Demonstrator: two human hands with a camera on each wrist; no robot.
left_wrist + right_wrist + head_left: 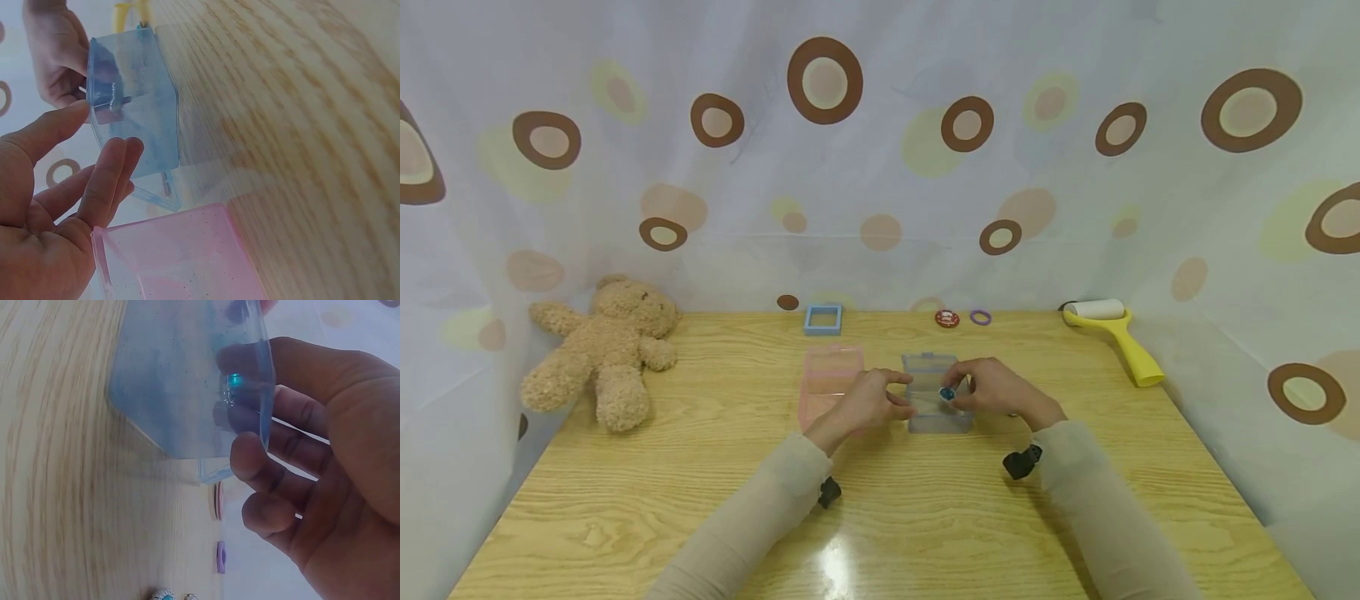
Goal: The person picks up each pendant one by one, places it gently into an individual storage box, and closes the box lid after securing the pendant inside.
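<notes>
A clear blue plastic box [940, 423] stands on the table between the hands. My right hand [996, 387] pinches a small piece of jewellery with a blue-green stone [947, 393], which looks like a ring, inside the mouth of the box. In the right wrist view the stone [235, 379] shows through the box wall, between thumb and fingers. My left hand [871, 402] reaches to the box's left side with fingers extended and holds nothing; its thumb is at the rim in the left wrist view. Beneath that arm is a clear pink box [831, 358].
Silvery jewellery with a teal stone [164, 594] lies right of the blue box. Behind are a blue square frame [823, 332], a red round badge [947, 318] and a purple ring [981, 317]. A teddy bear [606, 350] sits left; a yellow-handled lint roller [1123, 333] lies right.
</notes>
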